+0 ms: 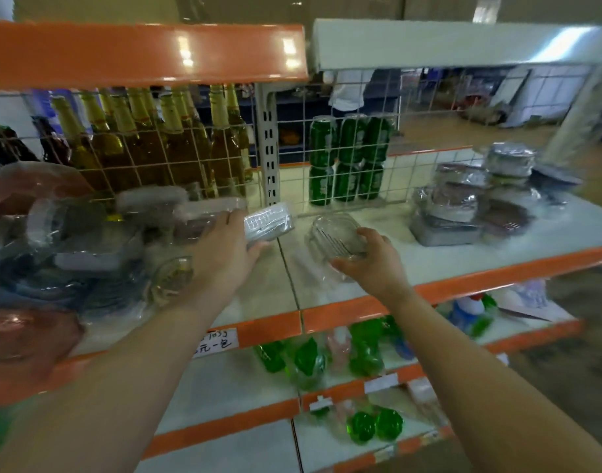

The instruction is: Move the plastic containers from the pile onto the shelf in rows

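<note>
At centre frame, both your hands hold wrapped containers over the white shelf board with the orange front edge (463,264).

Nearest you, lower in the frame, green bottles (364,346) lie on the shelves below. Your left hand (224,254) curls its fingers round a grey rectangular plastic container in film wrap (268,223), just left of centre. Your right hand (374,264) grips a clear ribbed plastic container (337,233) from beneath, just right of centre. At the left of the frame sits the loose pile of wrapped plastic containers (88,240). At the right, stacked wrapped containers (480,199) stand on the board. Farther back, behind the wire grid, stand amber glass bottles with gold foil necks (176,141) and stacked green cans (347,158).
</note>
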